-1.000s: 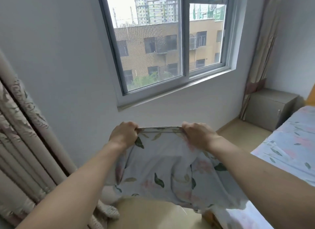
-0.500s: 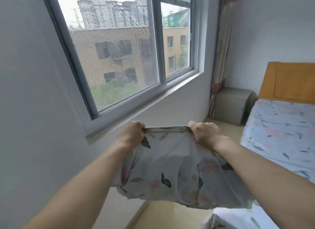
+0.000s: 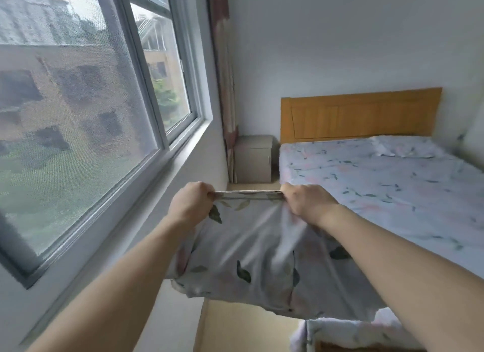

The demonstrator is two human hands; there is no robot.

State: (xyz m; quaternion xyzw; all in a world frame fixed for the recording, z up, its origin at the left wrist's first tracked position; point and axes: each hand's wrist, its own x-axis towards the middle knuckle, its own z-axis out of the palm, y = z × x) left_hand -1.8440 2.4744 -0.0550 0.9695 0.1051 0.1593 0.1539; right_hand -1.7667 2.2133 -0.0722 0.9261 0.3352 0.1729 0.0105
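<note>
hands: left hand (image 3: 190,204) and right hand (image 3: 307,204) each have fingers curled tight round the top hem of the floral cloth (image 3: 251,252) | cloth: hangs in the air between window (image 3: 78,115) and bed (image 3: 392,189); hem taut, level | advice: the person should grip evenly; hold the hem stretched; square it over the bed before lowering

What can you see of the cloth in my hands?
The cloth is thin, pale blue-grey fabric printed with dark green leaves and faint pink flowers. Its hemmed top edge is stretched taut and level between the left hand and right hand, which both grip it. The rest hangs loose and creased below.
</note>
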